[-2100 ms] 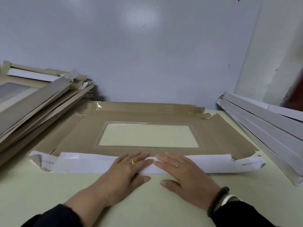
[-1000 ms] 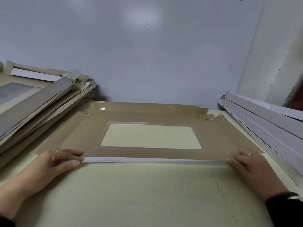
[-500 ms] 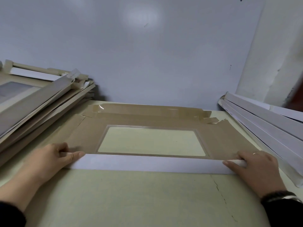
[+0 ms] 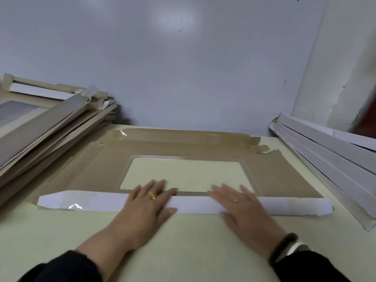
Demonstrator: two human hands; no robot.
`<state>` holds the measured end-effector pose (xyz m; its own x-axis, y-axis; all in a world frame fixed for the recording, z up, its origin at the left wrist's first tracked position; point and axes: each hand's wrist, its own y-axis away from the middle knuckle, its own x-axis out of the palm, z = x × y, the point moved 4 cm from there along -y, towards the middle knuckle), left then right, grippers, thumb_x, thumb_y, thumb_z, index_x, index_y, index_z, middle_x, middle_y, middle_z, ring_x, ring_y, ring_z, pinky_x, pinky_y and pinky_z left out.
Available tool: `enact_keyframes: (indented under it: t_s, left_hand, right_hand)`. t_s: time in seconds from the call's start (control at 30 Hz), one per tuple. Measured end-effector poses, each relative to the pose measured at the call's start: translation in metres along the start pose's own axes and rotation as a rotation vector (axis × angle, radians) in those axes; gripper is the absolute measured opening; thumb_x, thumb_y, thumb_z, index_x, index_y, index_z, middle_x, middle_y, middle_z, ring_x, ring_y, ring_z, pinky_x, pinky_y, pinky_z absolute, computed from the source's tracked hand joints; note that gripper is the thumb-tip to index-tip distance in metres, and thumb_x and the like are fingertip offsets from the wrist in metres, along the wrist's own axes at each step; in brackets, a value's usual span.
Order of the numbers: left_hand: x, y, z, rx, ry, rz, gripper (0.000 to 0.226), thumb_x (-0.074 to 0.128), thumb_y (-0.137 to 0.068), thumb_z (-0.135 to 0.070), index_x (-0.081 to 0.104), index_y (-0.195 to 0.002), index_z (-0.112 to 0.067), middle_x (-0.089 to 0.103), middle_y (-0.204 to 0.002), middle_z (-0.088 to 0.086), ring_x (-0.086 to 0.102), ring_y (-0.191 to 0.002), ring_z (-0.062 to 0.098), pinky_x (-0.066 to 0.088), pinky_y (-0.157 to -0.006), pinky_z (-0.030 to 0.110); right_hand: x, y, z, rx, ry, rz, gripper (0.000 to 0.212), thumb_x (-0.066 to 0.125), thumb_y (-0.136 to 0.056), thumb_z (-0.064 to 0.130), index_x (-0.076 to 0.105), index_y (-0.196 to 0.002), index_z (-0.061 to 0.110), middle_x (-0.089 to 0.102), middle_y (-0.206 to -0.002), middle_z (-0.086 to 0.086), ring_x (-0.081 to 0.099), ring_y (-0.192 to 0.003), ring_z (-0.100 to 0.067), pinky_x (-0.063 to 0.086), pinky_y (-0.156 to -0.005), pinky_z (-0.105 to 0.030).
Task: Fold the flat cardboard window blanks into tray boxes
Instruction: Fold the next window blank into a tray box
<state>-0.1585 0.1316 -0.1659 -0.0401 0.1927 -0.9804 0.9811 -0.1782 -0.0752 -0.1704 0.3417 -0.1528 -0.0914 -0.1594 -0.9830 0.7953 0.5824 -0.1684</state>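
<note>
On the pale green table (image 4: 183,251), a brown cardboard window blank (image 4: 280,176) lies flat, its clear window (image 4: 187,174) showing the tabletop through it. The near flap (image 4: 95,202) is folded over, white side up, and runs as a long strip across the blank's front edge. The left hand (image 4: 146,208) and the right hand (image 4: 242,208) lie palm-down on the middle of that strip, fingers straight and slightly spread, pressing it flat; both are motion-blurred, so the fingertips are hard to make out. The hands cover the fold line beneath them and part of the window's near edge. At the left, a stack of folded trays (image 4: 46,123) leans, cut off by the frame edge. At the right, a pile of white-sided blanks (image 4: 329,155) likewise runs out of view. The blank's far flaps (image 4: 183,137) lie close to the wall (image 4: 183,68).
</note>
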Motion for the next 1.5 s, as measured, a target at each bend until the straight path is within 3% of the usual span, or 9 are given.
enact_keyframes:
  t_s: [0.17,0.43,0.83,1.0,1.1,1.17,1.27,1.4,1.5]
  left_hand:
    - [0.008,-0.004,-0.014,0.045,0.004,0.049,0.052,0.017,-0.095,-0.054,0.006,-0.145,-0.044,-0.006,-0.156,-0.015,-0.010,-0.142,0.006,-0.009,-0.113,0.028]
    - [-0.015,0.010,0.077,-0.260,-0.004,0.040,0.047,0.018,-0.096,-0.052,0.011,-0.143,-0.047,0.001,-0.154,-0.020,0.000,-0.143,0.006,0.002,-0.113,0.029]
    - [-0.029,0.029,0.140,-0.516,0.037,-0.043,0.049,0.030,-0.095,-0.051,0.021,-0.142,-0.042,0.014,-0.154,-0.011,0.007,-0.143,0.015,0.006,-0.112,0.033]
    - [-0.041,0.023,0.067,-0.049,0.123,-0.308,0.058,0.053,-0.079,0.011,0.058,-0.126,-0.020,0.052,-0.134,0.004,0.047,-0.124,0.028,0.035,-0.101,0.039]
    - [-0.030,0.022,0.016,0.225,0.100,-0.214,0.041,0.038,-0.092,-0.027,0.053,-0.130,-0.029,0.047,-0.137,-0.012,0.046,-0.125,0.010,0.030,-0.105,0.022]
    - [-0.020,0.019,0.002,0.252,0.064,-0.169,0.059,0.012,-0.088,-0.056,0.038,-0.138,-0.038,0.033,-0.144,-0.021,0.032,-0.132,0.001,0.013,-0.105,0.011]
    - [-0.011,0.011,0.004,0.210,0.020,-0.132,0.048,0.020,-0.095,-0.057,0.022,-0.142,-0.045,0.016,-0.150,-0.026,0.011,-0.137,-0.007,0.000,-0.102,0.007]
    - [-0.013,0.013,0.000,0.195,0.010,-0.160,0.049,0.031,-0.094,-0.053,0.030,-0.141,-0.039,0.026,-0.148,-0.020,0.020,-0.135,-0.003,0.003,-0.100,0.006]
    - [-0.026,0.016,-0.017,0.226,-0.079,-0.220,0.044,0.037,-0.090,-0.050,0.067,-0.107,-0.023,0.063,-0.114,-0.009,0.058,-0.107,0.009,0.029,-0.091,0.013]
  right_hand:
    - [0.017,-0.011,0.022,-0.009,-0.173,0.130,0.051,0.026,-0.098,0.044,0.011,-0.146,0.038,0.000,-0.151,0.026,-0.008,-0.138,0.006,-0.011,-0.111,-0.026]
    - [0.007,0.022,-0.072,0.383,-0.087,0.180,0.045,0.018,-0.098,0.047,0.007,-0.142,0.048,-0.002,-0.153,0.021,-0.003,-0.141,-0.002,-0.005,-0.112,-0.029]
    - [-0.006,0.060,-0.137,0.710,-0.002,0.062,0.046,0.024,-0.100,0.035,0.018,-0.145,0.030,0.016,-0.154,0.006,0.011,-0.142,-0.011,0.005,-0.113,-0.030]
    - [-0.018,0.038,-0.096,0.431,-0.108,-0.240,0.050,0.044,-0.072,-0.019,0.059,-0.111,0.008,0.061,-0.115,-0.007,0.055,-0.109,-0.028,0.039,-0.095,-0.036]
    - [-0.015,0.026,-0.057,0.216,-0.159,-0.176,0.036,0.049,-0.078,-0.009,0.061,-0.104,0.014,0.061,-0.112,0.000,0.057,-0.105,-0.022,0.044,-0.090,-0.032]
    - [-0.012,0.021,-0.041,0.090,-0.160,-0.154,0.028,0.057,-0.088,0.016,0.058,-0.116,0.019,0.054,-0.127,0.009,0.049,-0.118,-0.011,0.033,-0.097,-0.017]
    - [-0.011,0.015,-0.036,0.089,-0.118,-0.115,0.035,0.053,-0.092,0.034,0.053,-0.125,0.024,0.048,-0.130,0.016,0.042,-0.121,-0.002,0.029,-0.095,-0.010]
    - [-0.022,0.013,-0.018,-0.047,0.144,-0.253,0.029,0.089,-0.052,0.014,0.071,-0.076,0.013,0.068,-0.070,0.002,0.065,-0.062,-0.013,0.047,-0.045,-0.019]
    - [-0.026,0.015,-0.010,-0.136,0.252,-0.388,0.030,0.079,-0.041,-0.007,0.065,-0.061,0.011,0.056,-0.052,0.000,0.054,-0.045,-0.019,0.040,-0.035,-0.021]
